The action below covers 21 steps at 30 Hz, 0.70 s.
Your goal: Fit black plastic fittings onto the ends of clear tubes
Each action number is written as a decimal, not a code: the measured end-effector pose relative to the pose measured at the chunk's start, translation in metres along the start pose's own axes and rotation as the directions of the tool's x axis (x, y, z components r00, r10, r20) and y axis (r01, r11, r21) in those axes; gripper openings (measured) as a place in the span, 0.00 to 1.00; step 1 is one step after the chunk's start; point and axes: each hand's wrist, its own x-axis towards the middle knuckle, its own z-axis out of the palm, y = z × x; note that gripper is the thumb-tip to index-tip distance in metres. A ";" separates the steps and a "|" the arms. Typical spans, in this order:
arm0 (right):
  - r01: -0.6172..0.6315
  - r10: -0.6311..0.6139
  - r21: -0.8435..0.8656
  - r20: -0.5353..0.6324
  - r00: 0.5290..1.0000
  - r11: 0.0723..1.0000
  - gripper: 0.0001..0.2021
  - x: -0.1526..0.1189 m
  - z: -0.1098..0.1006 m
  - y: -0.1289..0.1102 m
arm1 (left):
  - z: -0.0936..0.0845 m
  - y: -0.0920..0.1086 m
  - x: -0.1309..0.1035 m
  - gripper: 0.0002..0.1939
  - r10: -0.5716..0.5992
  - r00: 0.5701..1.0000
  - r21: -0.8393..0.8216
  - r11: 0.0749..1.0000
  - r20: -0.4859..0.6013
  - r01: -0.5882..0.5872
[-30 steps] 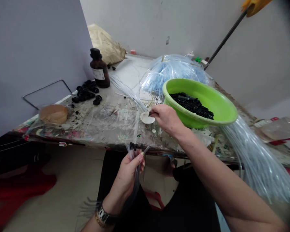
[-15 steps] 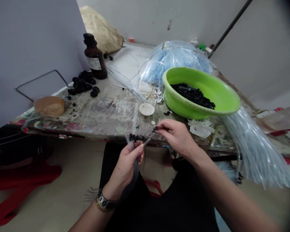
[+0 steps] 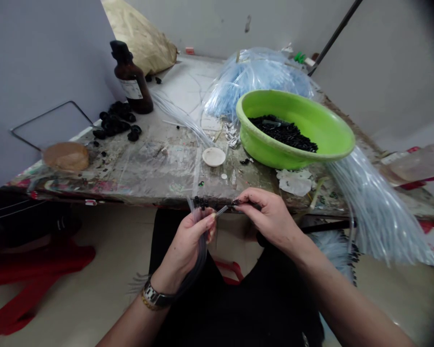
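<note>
Closed around a bundle of clear tubes (image 3: pixel 201 241), my left hand (image 3: pixel 188 248) keeps its grip low in the centre of the frame, the tube ends standing up at the table edge, several already capped with small black fittings (image 3: pixel 201 202). My right hand (image 3: pixel 271 217) is pinched shut on one small black cap (image 3: pixel 236 203), thumb and forefinger meeting on it; the cap now sits touching, or just short of, the bare end of one tube (image 3: pixel 221 210) that juts out to the right of the bundle. A second ago this hand was higher in the frame, at the white dish (image 3: pixel 213 156) just left of the green basin (image 3: pixel 295 130); half a second ago it was on its way down. It has since come level with the left hand, so the cap is at the tube end, and I judge that seating is the step in hand, though I cannot tell whether the cap is already on. Black parts (image 3: pixel 282 132) fill the basin floor. Behind it, upper centre, lies a bagged heap of pale blue tubing (image 3: pixel 253 77); a sheaf of clear tubes (image 3: pixel 376 207) hangs off the table (image 3: pixel 155 168) at right. Upper left stand a brown bottle (image 3: pixel 130 82) and a pile of black rings (image 3: pixel 115 124); a tan disc (image 3: pixel 65 155) lies at the left edge.
</note>
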 end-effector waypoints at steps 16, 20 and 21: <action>-0.003 0.003 -0.012 -0.010 1.000 1.000 0.06 -0.010 -0.001 0.002 | 0.000 -0.005 -0.003 0.12 0.001 0.998 0.052 0.999 0.062 -0.004; -0.007 0.007 -0.018 -0.013 1.000 1.000 0.06 -0.012 -0.001 0.002 | 0.000 -0.005 -0.004 0.13 -0.006 0.998 0.061 0.998 0.068 0.002; -0.008 0.008 -0.017 -0.008 1.000 1.000 0.06 -0.013 -0.001 0.002 | 0.000 -0.005 -0.004 0.13 -0.010 0.998 0.062 0.998 0.067 0.006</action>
